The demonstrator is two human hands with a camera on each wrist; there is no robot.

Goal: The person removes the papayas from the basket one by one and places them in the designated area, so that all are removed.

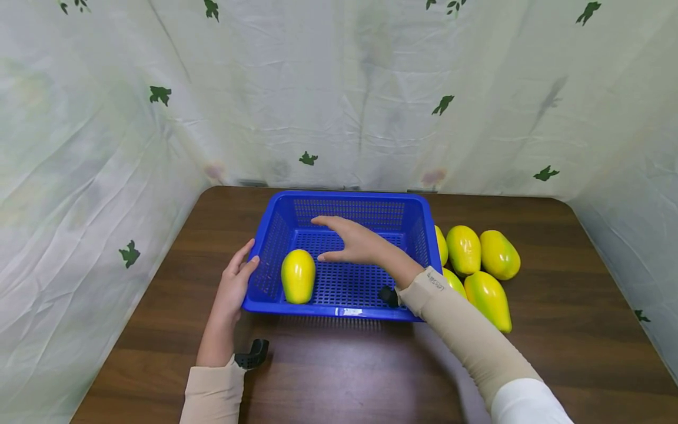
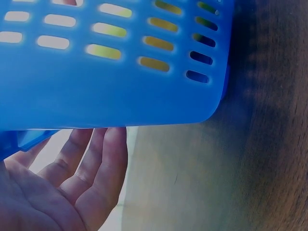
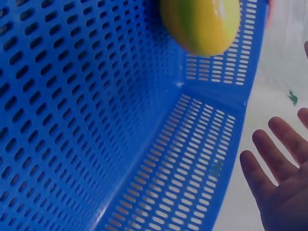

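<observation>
A blue plastic basket (image 1: 349, 312) with slotted walls sits on the wooden table. One yellow mango (image 1: 298, 277) stands in its front left part; its green-tinged side shows in the right wrist view, where the same mango (image 3: 202, 24) is near a corner. At the basket's left rim my left hand (image 1: 235, 282) holds on, thumb by the rim and fingers along the outside; those fingers (image 2: 103, 168) touch the wall's edge in the left wrist view. Over the basket, right of the mango, hovers my right hand (image 1: 352, 240), thumb and fingers spread with nothing between them.
Several yellow-green mangoes (image 1: 463, 250) lie grouped on the table to the right of the basket, some partly hidden by its wall and my right forearm. A pale curtain (image 1: 328, 106) with green leaf shapes hangs behind the brown table (image 1: 572, 330).
</observation>
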